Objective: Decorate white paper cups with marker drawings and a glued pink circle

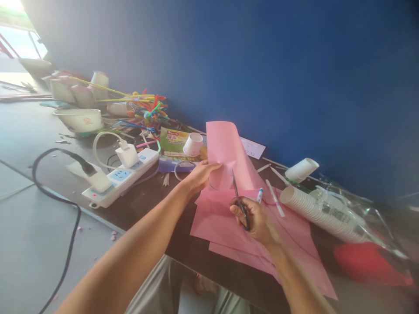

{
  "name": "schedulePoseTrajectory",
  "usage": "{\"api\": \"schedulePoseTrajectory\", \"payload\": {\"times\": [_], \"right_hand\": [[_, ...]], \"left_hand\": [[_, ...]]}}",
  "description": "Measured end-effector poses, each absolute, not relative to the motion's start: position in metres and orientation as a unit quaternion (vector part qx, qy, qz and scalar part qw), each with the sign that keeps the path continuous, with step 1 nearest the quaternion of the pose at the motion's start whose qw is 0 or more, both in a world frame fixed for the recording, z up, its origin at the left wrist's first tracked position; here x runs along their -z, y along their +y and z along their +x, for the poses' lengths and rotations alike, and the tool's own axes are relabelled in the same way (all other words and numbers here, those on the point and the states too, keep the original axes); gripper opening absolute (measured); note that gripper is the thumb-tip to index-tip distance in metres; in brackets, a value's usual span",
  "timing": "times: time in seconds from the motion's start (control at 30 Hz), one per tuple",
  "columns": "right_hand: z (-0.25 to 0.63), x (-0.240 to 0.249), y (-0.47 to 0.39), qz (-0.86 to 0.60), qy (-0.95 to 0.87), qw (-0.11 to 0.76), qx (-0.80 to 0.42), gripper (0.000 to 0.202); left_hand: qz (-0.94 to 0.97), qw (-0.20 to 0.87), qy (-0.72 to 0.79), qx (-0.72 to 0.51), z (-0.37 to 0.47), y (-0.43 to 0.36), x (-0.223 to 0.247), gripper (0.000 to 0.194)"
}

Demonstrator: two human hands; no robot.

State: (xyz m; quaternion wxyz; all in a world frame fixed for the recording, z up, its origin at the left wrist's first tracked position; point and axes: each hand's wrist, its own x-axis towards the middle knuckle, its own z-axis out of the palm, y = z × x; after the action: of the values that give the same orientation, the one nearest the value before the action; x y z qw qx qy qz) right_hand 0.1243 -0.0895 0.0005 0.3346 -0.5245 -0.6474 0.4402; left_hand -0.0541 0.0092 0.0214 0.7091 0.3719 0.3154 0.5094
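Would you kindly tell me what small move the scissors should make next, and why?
Probably one short snip with the scissors, keeping the raised pink sheet steady: the right hand has the blades up at the sheet, and the left hand grips its edge close by.

Paper sheets [222, 216], pink; bench [140, 207], dark brown; partition [294, 87], plain blue; power strip [144, 160], white with light-blue socket panels; scissors [244, 213], black-handled.

beyond your right hand [253, 216], the red thing [371, 263] is blurred; past your left hand [200, 175], the small print on the green packet [173, 141] is unreadable.
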Motion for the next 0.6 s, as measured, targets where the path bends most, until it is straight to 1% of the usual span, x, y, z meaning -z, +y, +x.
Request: {"api": "schedulePoseTrajectory", "payload": {"times": [0.27,0.47,0.6], "right_hand": [[0.1242,-0.0024,-0.0911,-0.52,-0.654,0.331,-0.439,0.03],[0.1238,-0.0049,-0.0912,-0.536,-0.662,0.31,-0.423,0.032],[0.1244,-0.0066,-0.0914,-0.549,-0.666,0.294,-0.412,0.031]], "left_hand": [[0.388,0.702,0.317,-0.507,-0.0562,0.0114,-0.0185,0.027],[0.398,0.7,0.304,-0.509,-0.0576,0.014,-0.0154,0.024],[0.399,0.704,0.306,-0.501,-0.0591,0.0161,-0.0138,0.025]]}}
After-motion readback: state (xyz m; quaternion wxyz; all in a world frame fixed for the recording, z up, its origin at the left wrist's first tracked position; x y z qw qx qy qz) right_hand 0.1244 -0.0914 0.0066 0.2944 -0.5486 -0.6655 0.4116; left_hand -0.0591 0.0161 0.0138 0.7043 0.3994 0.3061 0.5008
